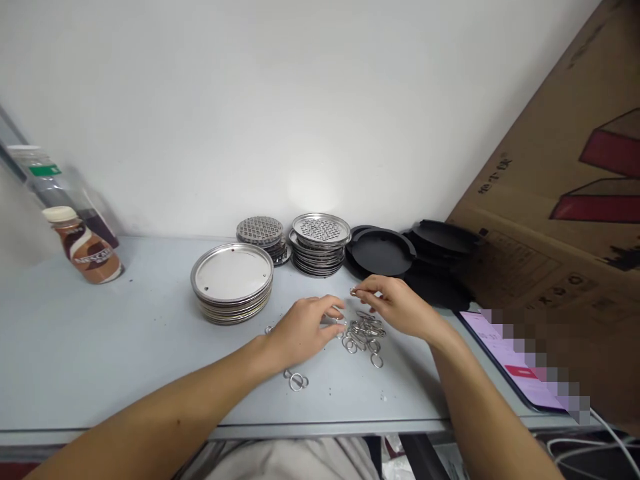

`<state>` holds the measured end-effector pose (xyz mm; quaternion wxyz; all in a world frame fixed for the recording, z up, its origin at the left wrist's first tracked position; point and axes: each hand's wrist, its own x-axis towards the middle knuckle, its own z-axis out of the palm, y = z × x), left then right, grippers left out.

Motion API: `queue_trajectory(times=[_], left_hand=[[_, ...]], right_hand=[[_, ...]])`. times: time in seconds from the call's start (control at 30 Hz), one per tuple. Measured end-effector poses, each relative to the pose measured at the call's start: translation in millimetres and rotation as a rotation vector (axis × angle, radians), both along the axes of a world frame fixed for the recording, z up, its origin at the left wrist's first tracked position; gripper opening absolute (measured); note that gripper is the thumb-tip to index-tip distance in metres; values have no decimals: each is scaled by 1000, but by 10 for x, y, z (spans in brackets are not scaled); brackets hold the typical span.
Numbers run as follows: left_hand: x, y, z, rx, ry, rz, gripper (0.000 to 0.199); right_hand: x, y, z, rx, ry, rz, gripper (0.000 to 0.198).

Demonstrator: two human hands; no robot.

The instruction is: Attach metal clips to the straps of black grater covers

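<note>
My right hand [397,303] is pinched, with a small metal ring [353,291] at its fingertips, partly hidden by the fingers. Below it lies a loose pile of silver metal rings [367,333] on the grey table. My left hand [311,325] is just left of this pile, thumb and fingers curved with a gap between them. Ring edges show close to its fingertips; I cannot tell whether it touches them. A few more joined rings [297,382] lie below the left wrist, and another sits partly behind that hand.
Behind my hands stand round metal plates [233,273], perforated discs [260,230], rimmed perforated plates [321,230] and black round trays [383,252]. Bottles [87,247] are at far left. A phone [520,363] and a large cardboard box [555,200] occupy the right side.
</note>
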<state>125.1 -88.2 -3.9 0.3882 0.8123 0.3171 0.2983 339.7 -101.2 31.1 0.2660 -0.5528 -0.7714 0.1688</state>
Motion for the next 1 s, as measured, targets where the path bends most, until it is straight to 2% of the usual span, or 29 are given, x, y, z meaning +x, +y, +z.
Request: queue_trajectory(times=[0.1,0.2,0.3,0.37,0.43,0.5,0.63,0.77,0.87,0.93,1.0], left_hand=[[-60,54,33,0,71,-103,36],[-210,152,128,71,217,-46,27],[-356,216,216,64,444,-9,22],[-407,215,253,68,541,-26,31],[-419,188,267,77,583,-53,37],[-404,160,261,23,593,-95,30],[-349,155,235,-139,432,-71,18],[-298,175,276,-323,71,-10,20],[-277,171,327,-502,-160,-10,22],[-270,170,342,-575,-260,24,22],[-267,175,342,-592,-311,73,23]], right_hand=[[112,39,-17,-122,-155,111,26],[110,39,-38,-255,-207,178,23],[76,21,-29,-319,-220,163,18],[44,12,-20,-295,-207,127,17],[-18,7,-25,-213,-152,75,17],[-123,-2,-46,-130,-69,54,19],[-393,-57,-97,-86,138,185,21],[-509,-99,-104,-199,435,310,31],[-474,-93,-94,-269,631,258,38],[-447,-85,-88,-202,631,195,36],[-437,-79,-88,-69,531,152,31]])
